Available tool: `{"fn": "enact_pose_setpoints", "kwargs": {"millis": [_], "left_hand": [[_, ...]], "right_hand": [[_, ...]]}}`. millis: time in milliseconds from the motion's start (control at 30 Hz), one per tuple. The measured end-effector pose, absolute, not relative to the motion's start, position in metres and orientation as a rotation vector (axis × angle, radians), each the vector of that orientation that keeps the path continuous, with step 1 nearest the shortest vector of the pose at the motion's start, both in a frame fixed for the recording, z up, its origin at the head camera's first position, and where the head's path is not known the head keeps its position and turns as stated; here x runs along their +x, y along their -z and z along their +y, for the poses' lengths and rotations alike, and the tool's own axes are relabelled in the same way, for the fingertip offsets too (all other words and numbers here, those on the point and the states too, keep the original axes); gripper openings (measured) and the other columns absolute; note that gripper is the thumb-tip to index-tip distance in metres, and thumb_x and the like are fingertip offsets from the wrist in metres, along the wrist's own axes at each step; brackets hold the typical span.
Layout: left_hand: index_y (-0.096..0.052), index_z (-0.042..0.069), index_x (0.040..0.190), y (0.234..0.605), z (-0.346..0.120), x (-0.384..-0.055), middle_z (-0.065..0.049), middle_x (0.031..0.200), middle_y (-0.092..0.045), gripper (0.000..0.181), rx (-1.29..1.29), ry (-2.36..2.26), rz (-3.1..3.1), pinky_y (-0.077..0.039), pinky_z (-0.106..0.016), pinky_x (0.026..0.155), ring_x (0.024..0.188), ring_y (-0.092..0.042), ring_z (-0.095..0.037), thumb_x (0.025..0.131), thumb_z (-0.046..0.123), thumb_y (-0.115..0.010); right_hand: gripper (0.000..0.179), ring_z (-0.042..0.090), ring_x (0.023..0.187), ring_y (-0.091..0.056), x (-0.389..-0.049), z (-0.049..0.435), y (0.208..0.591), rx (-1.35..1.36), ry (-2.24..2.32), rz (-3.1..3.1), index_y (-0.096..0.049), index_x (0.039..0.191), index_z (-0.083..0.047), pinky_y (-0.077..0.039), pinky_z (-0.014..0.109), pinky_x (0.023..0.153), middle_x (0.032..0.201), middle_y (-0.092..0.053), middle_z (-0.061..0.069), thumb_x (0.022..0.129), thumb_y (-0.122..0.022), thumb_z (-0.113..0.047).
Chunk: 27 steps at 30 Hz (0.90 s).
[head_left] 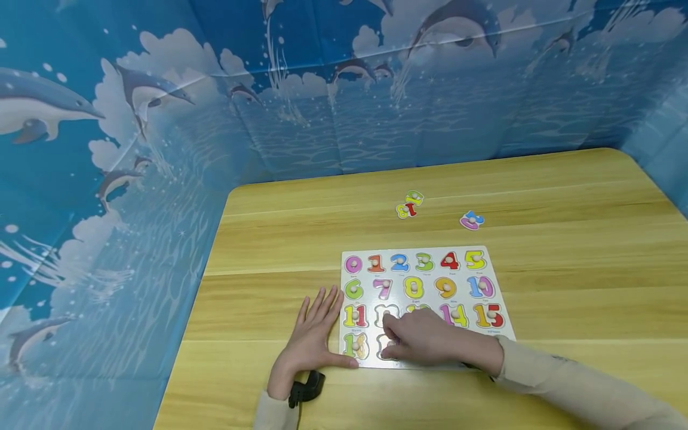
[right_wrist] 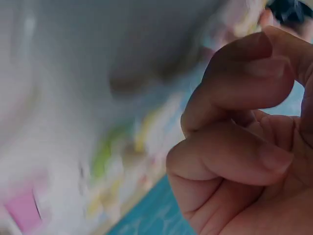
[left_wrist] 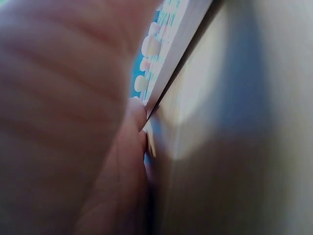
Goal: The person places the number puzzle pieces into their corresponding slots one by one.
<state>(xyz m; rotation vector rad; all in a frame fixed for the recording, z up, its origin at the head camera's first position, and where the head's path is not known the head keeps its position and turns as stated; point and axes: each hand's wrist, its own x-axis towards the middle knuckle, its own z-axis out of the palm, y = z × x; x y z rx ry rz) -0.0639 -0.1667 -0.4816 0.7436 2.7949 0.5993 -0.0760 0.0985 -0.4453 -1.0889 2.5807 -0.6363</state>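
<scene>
A white number puzzle board (head_left: 398,272) lies on the table, with colourful wooden numbers bearing round knobs set in it. My left hand (head_left: 313,343) rests flat at the board's left edge, fingers spread, its thumb over the lower left corner near the 16 (head_left: 355,346). Over the board's lower rows is my right hand (head_left: 421,339), fingers curled, its index fingertip by the white twelve slot (head_left: 384,311). The right wrist view shows curled fingers (right_wrist: 230,152) close above the blurred board; I cannot tell whether that hand pinches a piece. Part of the bottom row is hidden beneath it.
Beyond the board lie loose number pieces: a green and yellow one (head_left: 414,197), a yellow and red one (head_left: 406,210) touching it, and a blue and purple one (head_left: 472,221) farther right. A dolphin-print cloth (head_left: 344,131) hangs behind the wooden table (head_left: 258,239).
</scene>
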Motion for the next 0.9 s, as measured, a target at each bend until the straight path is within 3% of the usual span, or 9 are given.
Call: {"fn": "enact_pose_setpoints", "kwargs": {"millis": [167,533,667,900], "left_hand": [[-0.006,0.013,0.153,0.482,-0.167,-0.064,-0.003,0.159,0.001,0.128,0.752,-0.607,2.793,0.009,-0.045,0.112,0.143,0.007,-0.023,0.061,0.072,-0.072],[-0.007,0.012,0.153,0.483,-0.167,-0.064,-0.004,0.159,0.001,0.127,0.758,-0.616,2.786,0.009,-0.046,0.111,0.143,0.007,-0.024,0.061,0.070,-0.074],[-0.007,0.012,0.153,0.484,-0.166,-0.064,-0.004,0.159,0.000,0.127,0.765,-0.622,2.788,0.008,-0.047,0.112,0.143,0.006,-0.024,0.061,0.070,-0.073],[-0.006,0.013,0.153,0.484,-0.166,-0.064,-0.002,0.159,0.002,0.128,0.748,-0.611,2.784,0.009,-0.045,0.111,0.143,0.008,-0.023,0.061,0.071,-0.072]], "right_hand": [[0.030,0.006,0.046,-0.037,-0.115,0.106,0.428,-0.894,0.653,2.647,-0.053,0.084,-0.021,-0.029,0.025,0.045,0.051,-0.041,-0.010,0.086,-0.064,-0.050],[0.031,0.016,0.052,-0.040,-0.245,0.137,0.410,-0.479,0.710,2.726,-0.055,0.087,-0.008,-0.030,0.029,0.049,0.061,-0.047,0.002,0.095,-0.055,-0.038],[0.033,0.017,0.053,-0.040,-0.267,0.142,0.413,-0.325,0.710,2.724,-0.053,0.083,-0.008,-0.029,0.029,0.048,0.064,-0.047,0.003,0.097,-0.051,-0.037],[0.051,0.015,0.048,-0.034,-0.283,0.141,0.421,-0.152,0.610,2.692,-0.048,0.066,-0.012,-0.027,0.029,0.047,0.055,-0.038,0.000,0.098,-0.038,-0.049]]}}
